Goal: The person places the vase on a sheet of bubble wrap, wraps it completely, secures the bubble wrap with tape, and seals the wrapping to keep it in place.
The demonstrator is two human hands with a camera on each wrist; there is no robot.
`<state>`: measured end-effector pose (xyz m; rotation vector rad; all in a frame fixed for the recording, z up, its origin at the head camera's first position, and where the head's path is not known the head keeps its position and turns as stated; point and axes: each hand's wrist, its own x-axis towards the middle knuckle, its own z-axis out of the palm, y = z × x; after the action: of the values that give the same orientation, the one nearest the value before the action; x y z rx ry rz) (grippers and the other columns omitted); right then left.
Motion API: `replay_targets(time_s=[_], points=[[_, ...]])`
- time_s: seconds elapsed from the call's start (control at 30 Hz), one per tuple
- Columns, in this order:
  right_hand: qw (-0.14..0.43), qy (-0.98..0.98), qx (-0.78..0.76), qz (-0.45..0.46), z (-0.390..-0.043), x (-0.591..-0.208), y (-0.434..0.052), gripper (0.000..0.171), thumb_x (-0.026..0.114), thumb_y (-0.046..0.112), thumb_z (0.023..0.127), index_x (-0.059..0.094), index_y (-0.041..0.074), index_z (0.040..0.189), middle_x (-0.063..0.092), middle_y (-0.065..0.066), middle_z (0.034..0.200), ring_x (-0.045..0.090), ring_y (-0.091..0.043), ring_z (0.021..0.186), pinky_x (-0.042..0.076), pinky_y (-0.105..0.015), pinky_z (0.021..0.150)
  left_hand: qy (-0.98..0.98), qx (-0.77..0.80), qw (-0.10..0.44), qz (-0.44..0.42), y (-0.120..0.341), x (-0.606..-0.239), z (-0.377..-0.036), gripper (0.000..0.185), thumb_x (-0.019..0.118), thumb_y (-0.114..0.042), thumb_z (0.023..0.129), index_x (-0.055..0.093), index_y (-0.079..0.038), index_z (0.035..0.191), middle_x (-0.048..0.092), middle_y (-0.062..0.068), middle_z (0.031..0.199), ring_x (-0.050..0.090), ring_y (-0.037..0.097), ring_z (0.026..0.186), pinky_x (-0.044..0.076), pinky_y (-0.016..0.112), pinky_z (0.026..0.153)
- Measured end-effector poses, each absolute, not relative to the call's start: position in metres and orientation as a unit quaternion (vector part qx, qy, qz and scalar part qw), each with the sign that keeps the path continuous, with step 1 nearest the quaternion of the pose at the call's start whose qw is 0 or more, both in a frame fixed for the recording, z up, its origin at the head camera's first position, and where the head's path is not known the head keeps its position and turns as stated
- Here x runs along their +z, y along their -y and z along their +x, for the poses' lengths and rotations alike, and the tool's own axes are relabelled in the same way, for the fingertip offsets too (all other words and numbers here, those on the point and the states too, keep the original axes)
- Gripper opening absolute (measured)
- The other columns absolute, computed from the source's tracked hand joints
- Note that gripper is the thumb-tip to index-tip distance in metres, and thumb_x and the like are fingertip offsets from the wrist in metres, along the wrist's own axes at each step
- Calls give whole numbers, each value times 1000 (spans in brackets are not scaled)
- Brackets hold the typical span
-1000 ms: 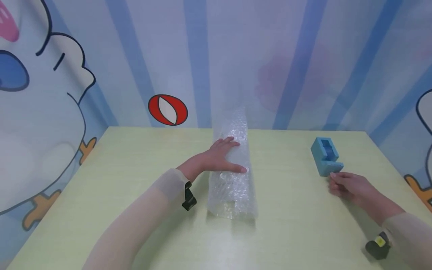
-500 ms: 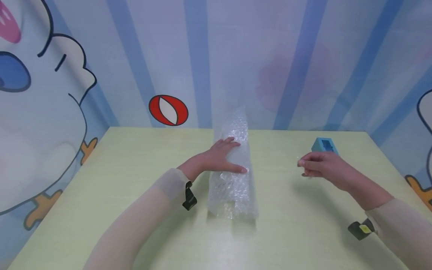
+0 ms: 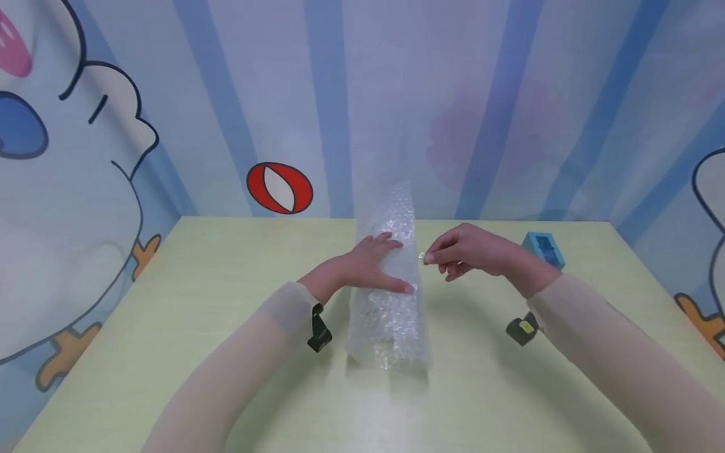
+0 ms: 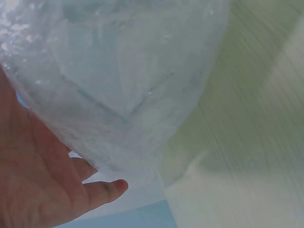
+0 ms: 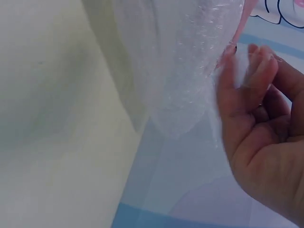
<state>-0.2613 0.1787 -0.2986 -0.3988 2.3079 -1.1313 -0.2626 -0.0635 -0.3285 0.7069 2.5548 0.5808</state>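
Bubble wrap [image 3: 388, 283], rolled into a long bundle, is lying lengthwise at the middle of the pale green table [image 3: 198, 302], its far end reaching the striped wall. The left hand [image 3: 368, 267] is pressing flat on its top with fingers straight. The right hand [image 3: 467, 255] is hovering just beside the roll, fingers loosely curled, thumb and forefinger pinching something clear, too small to identify. A blue tape dispenser [image 3: 545, 248] is sitting behind the right wrist, partly hidden by it.

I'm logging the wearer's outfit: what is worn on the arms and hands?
Both hands are bare. The left arm and right arm wear sheer beige sleeves to the wrist. A small black device sits at the left wrist; another, with a yellow mark, at the right.
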Motion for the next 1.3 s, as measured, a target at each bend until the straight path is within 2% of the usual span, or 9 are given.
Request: replay_targets(time_s=[0.17, 0.27, 0.43, 0.57, 0.67, 0.93, 1.17, 1.3], points=[[288, -849, -409, -173, -279, -290, -158, 25, 62, 15, 100, 72, -5, 111, 63, 4, 73, 59, -9, 68, 58, -27, 79, -917, 216, 210, 260, 64, -329, -263, 91, 68, -54, 91, 27, -15, 162, 7, 12, 175, 2, 44, 161, 14, 61, 130], [290, -844, -417, -170, -285, -289, -150, 22, 62, 15, 99, 71, -3, 107, 60, 3, 72, 54, -8, 63, 56, -25, 70, -915, 221, 208, 266, 64, -330, -264, 90, 68, -54, 91, 28, -16, 162, 7, 13, 174, 1, 45, 161, 14, 62, 129], [291, -858, -387, -170, -293, -290, -141, 20, 64, 19, 100, 72, 1, 103, 59, 4, 72, 46, -9, 61, 42, -24, 58, -914, 227, 211, 263, 64, -328, -263, 92, 68, -54, 91, 26, -16, 163, 5, 12, 175, -2, 44, 161, 13, 63, 129], [311, -863, -361, -166, -296, -290, -134, 20, 66, 21, 100, 72, 3, 100, 58, 5, 69, 41, -8, 58, 37, -23, 56, -914, 231, 215, 255, 64, -328, -262, 92, 69, -55, 91, 25, -19, 164, 4, 10, 175, -3, 42, 162, 14, 63, 129], [324, -867, -345, -152, -297, -291, -130, 18, 66, 22, 99, 69, 6, 91, 55, 6, 66, 37, -6, 54, 35, -21, 55, -913, 234, 217, 254, 64, -328, -262, 93, 69, -56, 90, 25, -19, 164, 4, 9, 175, -3, 42, 162, 13, 63, 129], [342, -869, -333, -126, -297, -296, -122, 29, 66, 21, 98, 55, 13, 73, 48, 6, 59, 34, -4, 50, 32, -20, 52, -915, 237, 214, 248, 63, -329, -261, 92, 70, -55, 90, 27, -19, 163, 6, 9, 175, -3, 41, 162, 12, 61, 130], [355, -870, -327, -104, -296, -302, -123, 29, 64, 25, 100, 50, 11, 78, 47, 5, 59, 31, -6, 49, 29, -21, 51, -915, 231, 217, 251, 61, -328, -259, 90, 70, -54, 90, 30, -18, 161, 8, 11, 175, -1, 42, 162, 11, 61, 130], [334, -892, -282, -118, -295, -298, -118, 35, 65, 29, 99, 50, 13, 73, 47, 5, 59, 28, -6, 47, 28, -22, 50, -916, 233, 214, 248, 64, -328, -260, 90, 70, -54, 90, 29, -17, 162, 8, 11, 175, 0, 43, 161, 13, 61, 130]])
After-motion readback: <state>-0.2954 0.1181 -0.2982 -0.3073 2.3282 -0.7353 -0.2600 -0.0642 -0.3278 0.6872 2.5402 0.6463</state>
